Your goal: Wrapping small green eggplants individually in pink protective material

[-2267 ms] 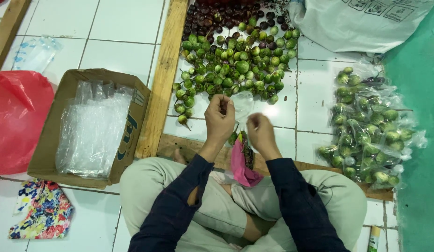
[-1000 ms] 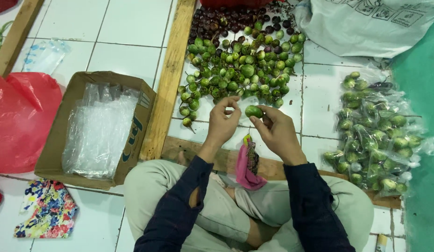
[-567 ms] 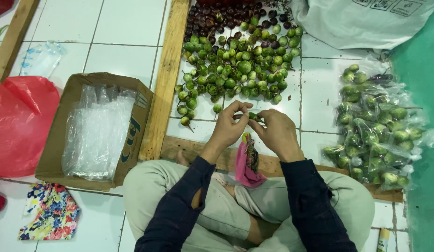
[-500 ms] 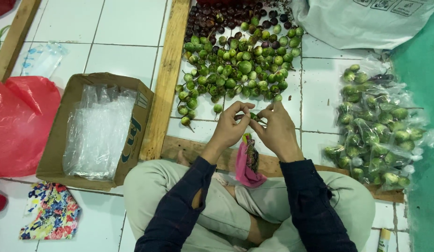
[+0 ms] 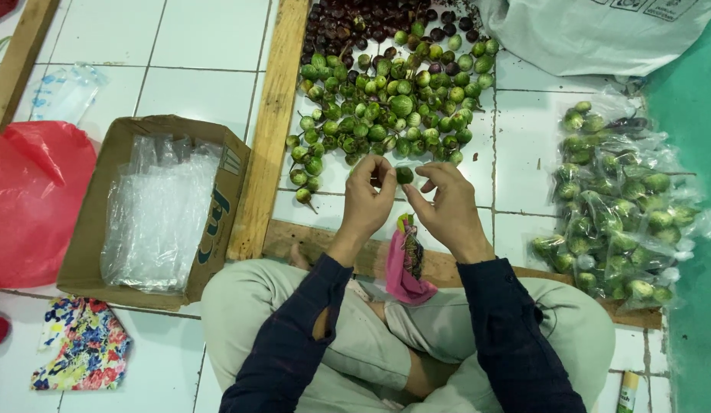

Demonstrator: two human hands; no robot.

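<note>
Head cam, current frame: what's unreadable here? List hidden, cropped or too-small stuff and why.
- Grip on the small green fruit: left hand and right hand fingers meet around it; which one pinches it, cannot tell.
- Pink pouch: contents too small, lower part behind the legs.
- White sack: cut off by the top edge.
- Cardboard box: inside covered by clear plastic bags.
- Dark fruit pile: cropped at the top.

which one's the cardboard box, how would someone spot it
Start at the long wooden plank running up the tiled floor; the cardboard box lies against its left side, beside the red plastic bag. It is the only brown open container, filled with clear plastic bags.
</note>
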